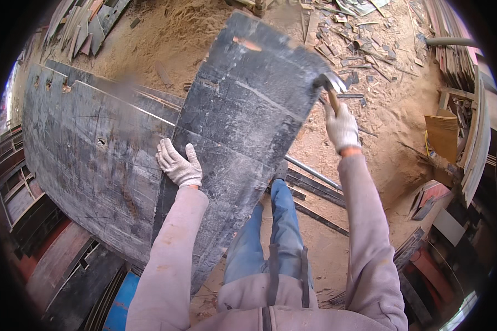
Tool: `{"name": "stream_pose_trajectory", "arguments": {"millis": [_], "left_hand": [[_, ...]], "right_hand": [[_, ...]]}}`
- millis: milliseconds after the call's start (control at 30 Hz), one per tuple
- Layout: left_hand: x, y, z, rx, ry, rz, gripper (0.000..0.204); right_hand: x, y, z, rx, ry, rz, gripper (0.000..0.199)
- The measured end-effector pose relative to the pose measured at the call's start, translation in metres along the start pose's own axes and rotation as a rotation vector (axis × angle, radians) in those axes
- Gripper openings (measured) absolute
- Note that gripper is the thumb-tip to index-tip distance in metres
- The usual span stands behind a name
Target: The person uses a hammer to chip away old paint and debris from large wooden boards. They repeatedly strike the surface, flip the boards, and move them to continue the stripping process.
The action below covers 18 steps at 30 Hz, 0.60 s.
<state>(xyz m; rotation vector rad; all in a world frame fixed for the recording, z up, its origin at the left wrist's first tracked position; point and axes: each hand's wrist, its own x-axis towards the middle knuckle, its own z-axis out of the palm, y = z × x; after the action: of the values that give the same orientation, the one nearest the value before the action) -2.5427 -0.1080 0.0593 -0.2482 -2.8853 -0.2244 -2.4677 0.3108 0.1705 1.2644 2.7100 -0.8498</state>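
A long dark plywood board, scuffed and stained, slants across the middle in front of me. My left hand, in a whitish work glove, lies against the board's left edge with its fingers stretched out and the thumb apart. Gripped by its wooden handle, a claw hammer is in my gloved right hand. The hammer's head is at the board's upper right edge; whether it touches the wood I cannot tell. Beneath and left of this board lies a wider dark sheet with a few small holes.
Sawdust and broken wood scraps cover the ground at the far right. A metal pipe and dark strips lie by my feet. Stacked boards line the right side, and more stacked panels fill the lower left.
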Motion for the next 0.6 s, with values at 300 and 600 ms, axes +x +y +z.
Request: {"name": "stream_pose_trajectory", "arguments": {"millis": [300,600], "left_hand": [[0.002,0.002,-0.002,-0.044,0.013,-0.019,0.070],[-0.002,-0.001,0.003,-0.031,0.033,0.037,0.070]], "right_hand": [[0.003,-0.002,0.003,-0.016,0.033,-0.167,0.044],[0.014,0.010,0.021,0.125,-0.089,0.209,0.047]]}}
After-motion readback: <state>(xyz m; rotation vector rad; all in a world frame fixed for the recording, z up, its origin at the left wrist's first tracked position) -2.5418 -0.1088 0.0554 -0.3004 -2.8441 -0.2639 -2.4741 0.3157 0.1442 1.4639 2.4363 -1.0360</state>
